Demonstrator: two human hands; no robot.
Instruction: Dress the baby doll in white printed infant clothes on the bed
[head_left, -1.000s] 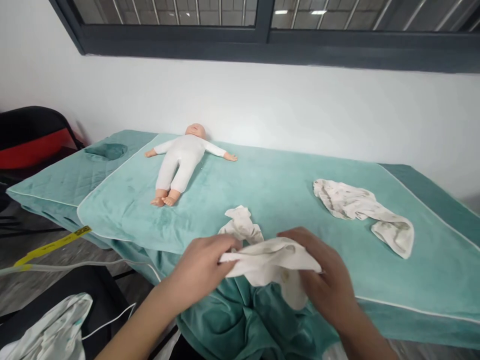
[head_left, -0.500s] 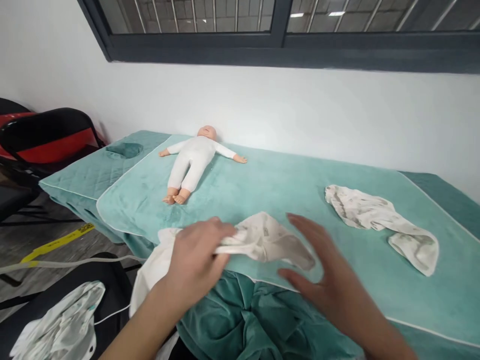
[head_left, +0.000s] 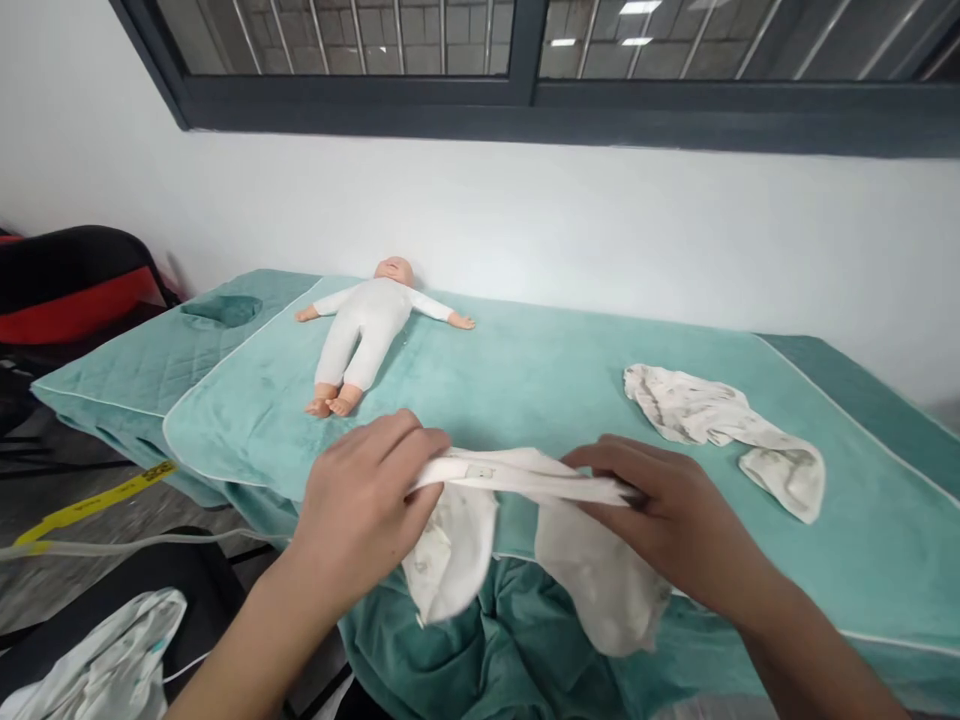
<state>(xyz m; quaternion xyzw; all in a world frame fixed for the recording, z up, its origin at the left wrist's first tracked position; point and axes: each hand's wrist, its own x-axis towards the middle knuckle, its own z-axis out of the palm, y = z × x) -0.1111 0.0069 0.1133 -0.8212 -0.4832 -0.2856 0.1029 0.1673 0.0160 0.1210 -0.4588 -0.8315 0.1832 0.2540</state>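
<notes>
A small white baby garment [head_left: 517, 475] with a faint print is stretched between my two hands above the near edge of the bed. My left hand [head_left: 367, 485] is closed on one end of its folded band, and my right hand [head_left: 652, 510] pinches the other end. Two loose parts of the cloth hang below the band. Farther back, a baby doll [head_left: 365, 325] in a white suit lies on its back with arms spread. To the right lies another white printed garment [head_left: 720, 410], crumpled and twisted.
A green velvety cover [head_left: 540, 370] spreads over the bed, which has a hole at its left end. Bunched green fabric [head_left: 480, 660] hangs at the front. On the left, crumpled clothing [head_left: 112, 660] rests on a black chair [head_left: 195, 570]; a pale cable [head_left: 150, 545] crosses nearby.
My right hand, open and apart before, has closed on the garment. The cloth is now pulled out straight between both hands. The view has shifted slightly to the right.
</notes>
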